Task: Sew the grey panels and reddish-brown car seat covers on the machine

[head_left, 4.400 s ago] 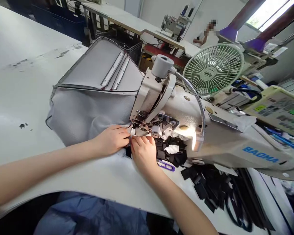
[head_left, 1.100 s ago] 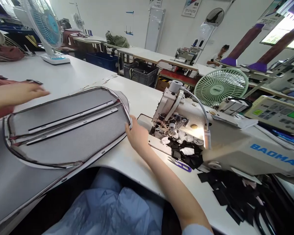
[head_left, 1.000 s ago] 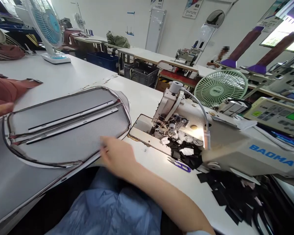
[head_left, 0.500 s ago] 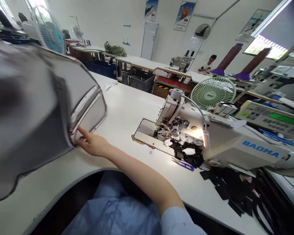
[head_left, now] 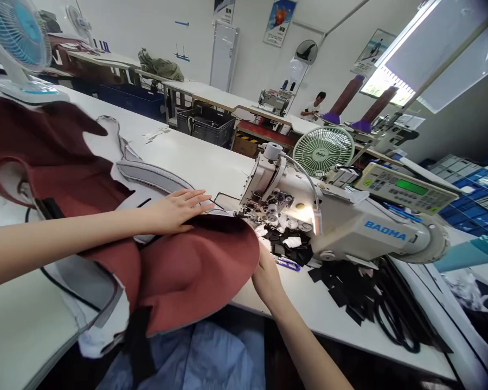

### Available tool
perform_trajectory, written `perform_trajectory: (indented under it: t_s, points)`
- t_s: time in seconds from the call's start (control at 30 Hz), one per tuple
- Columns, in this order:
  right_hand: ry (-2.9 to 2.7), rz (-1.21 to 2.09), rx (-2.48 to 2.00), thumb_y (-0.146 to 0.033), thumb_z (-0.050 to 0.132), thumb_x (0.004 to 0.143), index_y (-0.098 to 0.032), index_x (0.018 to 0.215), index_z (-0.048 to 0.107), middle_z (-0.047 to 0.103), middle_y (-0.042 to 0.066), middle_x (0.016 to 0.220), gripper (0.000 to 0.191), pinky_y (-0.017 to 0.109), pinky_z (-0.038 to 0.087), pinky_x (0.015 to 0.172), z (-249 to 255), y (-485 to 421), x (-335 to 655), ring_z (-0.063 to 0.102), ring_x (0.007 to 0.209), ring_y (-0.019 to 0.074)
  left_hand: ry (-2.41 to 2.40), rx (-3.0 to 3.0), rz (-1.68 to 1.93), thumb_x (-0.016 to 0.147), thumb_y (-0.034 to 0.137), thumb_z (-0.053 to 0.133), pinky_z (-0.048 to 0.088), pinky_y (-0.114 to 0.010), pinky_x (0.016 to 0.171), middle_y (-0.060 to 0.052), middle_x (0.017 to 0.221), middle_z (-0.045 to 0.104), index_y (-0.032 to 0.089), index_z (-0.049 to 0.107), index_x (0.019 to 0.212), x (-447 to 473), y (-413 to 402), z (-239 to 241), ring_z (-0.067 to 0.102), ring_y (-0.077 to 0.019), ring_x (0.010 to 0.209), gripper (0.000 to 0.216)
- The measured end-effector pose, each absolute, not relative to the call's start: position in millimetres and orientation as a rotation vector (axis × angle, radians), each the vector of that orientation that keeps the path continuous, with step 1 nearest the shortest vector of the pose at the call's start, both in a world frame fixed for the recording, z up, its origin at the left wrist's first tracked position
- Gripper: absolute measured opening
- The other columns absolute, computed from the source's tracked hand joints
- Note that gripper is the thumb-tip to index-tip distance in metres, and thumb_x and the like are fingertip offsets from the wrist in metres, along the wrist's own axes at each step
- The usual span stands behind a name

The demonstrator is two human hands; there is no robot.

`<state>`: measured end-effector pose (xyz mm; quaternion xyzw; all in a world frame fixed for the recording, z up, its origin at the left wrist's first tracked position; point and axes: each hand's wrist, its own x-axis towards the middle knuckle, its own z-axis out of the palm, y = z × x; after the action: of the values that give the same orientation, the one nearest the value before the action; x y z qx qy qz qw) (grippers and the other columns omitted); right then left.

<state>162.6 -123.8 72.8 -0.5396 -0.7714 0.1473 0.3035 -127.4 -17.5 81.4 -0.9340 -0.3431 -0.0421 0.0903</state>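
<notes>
While the maroon fabric piece is lying draped over the near edge of the white table, just in front of the sewing machine, the left hand is pressing flat on its upper edge. The fingers are stretched out and pointing toward the needle area. The right hand is meeting the cloth's right rim with its fingertips hidden behind the fabric, so whether they are pinching it cannot be told. A grey mesh panel is lying partly beneath the cloth, showing beyond the left hand. Purple snips are resting just right of the right hand, beside black scraps heaped under the machine arm. A green fan is standing behind the machine, and a co-worker is sitting at a far table.
</notes>
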Motion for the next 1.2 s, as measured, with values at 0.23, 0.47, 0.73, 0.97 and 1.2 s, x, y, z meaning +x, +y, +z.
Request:
perform_trajectory:
  t_s: [0.23,0.47,0.73,0.97,1.2]
  points:
    - [-1.804,0.753,-1.394,-0.04,0.033,0.102,-0.024,0.12,0.069,0.065,0.005,0.137,0.043,0.046,0.041,0.113,105.1,-98.6,157.3,0.056,0.131,0.0246,-0.832,-2.693,-0.112,0.096,0.012,0.049,0.039,-0.041,0.113,-0.008,0.15,0.054,0.031,0.064,0.134,-135.8,16.2,47.9,0.05,-0.027,0.14,0.046]
    - [-2.311,0.916,-1.479,-0.034,0.071,0.082,-0.016,0.158,0.03,0.056,0.018,0.146,0.088,0.048,0.047,0.106,84.5,-107.9,133.9,0.056,0.13,0.0333,-0.783,-2.598,-0.314,0.088,0.0,0.04,0.038,-0.041,0.114,-0.001,0.156,0.048,0.034,0.052,0.146,-172.0,-27.7,50.7,0.042,-0.0265,0.146,0.068]
    - [-2.152,1.07,-1.125,-0.011,0.057,0.073,-0.009,0.159,0.024,0.031,0.019,0.163,0.092,0.049,0.033,0.121,55.4,-101.5,94.4,0.034,0.149,0.0316,-1.144,-2.47,-0.546,0.084,0.011,0.045,0.046,-0.036,0.095,0.001,0.096,0.077,0.024,0.074,0.087,-143.3,0.5,153.5,0.069,-0.019,0.096,0.032]
    - [-1.031,2.033,-0.821,-0.01,0.062,0.062,-0.022,0.106,0.061,0.076,0.0,0.101,0.045,0.044,0.055,0.1,6.2,-70.1,47.5,0.071,0.101,0.0228,-1.152,-2.465,-0.169,0.078,0.003,0.052,0.041,-0.039,0.083,-0.005,0.073,0.071,0.018,0.066,0.07,-54.1,59.9,97.6,0.063,-0.0196,0.076,0.022]
    - [-1.436,1.962,-0.929,-0.021,0.064,0.078,-0.023,0.139,0.05,0.067,0.008,0.132,0.062,0.042,0.059,0.091,22.0,-94.3,116.1,0.068,0.11,0.0221,-1.168,-2.546,-0.184,0.095,0.006,0.033,0.041,-0.043,0.093,-0.01,0.101,0.071,0.023,0.07,0.096,-39.8,50.3,29.8,0.061,-0.0256,0.103,0.04]
